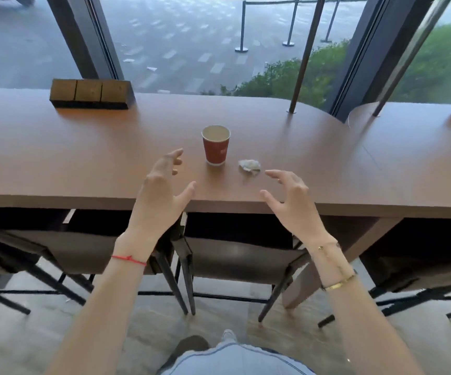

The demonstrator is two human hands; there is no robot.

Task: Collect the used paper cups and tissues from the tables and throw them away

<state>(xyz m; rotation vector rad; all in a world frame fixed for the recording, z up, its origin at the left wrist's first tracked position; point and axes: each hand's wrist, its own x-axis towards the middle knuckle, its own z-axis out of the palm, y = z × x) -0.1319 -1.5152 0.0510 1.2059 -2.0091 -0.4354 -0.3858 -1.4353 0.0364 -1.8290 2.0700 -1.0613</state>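
The red paper cup [216, 145] stands upright on the counter [83, 158], nearer the front edge than the window edge, roughly midway along the visible span. Its mouth is open and no lid is fitted; the interior looks pale, and I cannot tell whether liquid remains. I judge it light, thin-walled and easily crushed, so I should take hold around the middle of the wall with a moderate wrap and keep it upright (in case of dregs).

The crumpled tissue [250, 167] lies just beside the cup on its right, apart from it, a little closer to the front edge. I judge it soft, nearly weightless and compressible; a fingertip pinch from above should suffice.

My left hand [162, 190] hovers over the front edge to the left of the cup, fingers spread wide and curved, holding nothing. My right hand [289, 201] hovers over the front edge near the tissue, likewise spread and empty, forefinger tip closest to the tissue.

Open room: the counter surface around both items is bare, so either can be approached from any side. The wooden block holder [91, 93] sits at the far left near the window edge, well apart. A dark post [303, 63] meets the counter at the back right, also well apart. Stools [235, 253] stand tucked under the front edge between my legs and the counter (mind them when stepping back).
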